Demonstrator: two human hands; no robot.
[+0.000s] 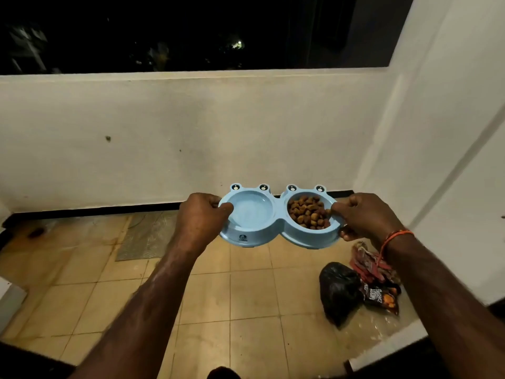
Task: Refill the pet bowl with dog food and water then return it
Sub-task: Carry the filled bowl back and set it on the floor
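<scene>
A light blue double pet bowl with frog eyes on its far rim is held level in the air over a tiled balcony floor. Its right well holds brown dog food. Its left well looks pale blue; I cannot tell whether water is in it. My left hand grips the bowl's left end, thumb over the rim. My right hand grips the right end, thumb on the rim beside the kibble.
A black plastic bag and red printed food pouches lie on the floor at the right. A grey mat lies by the low white parapet wall. A white wall closes the right side.
</scene>
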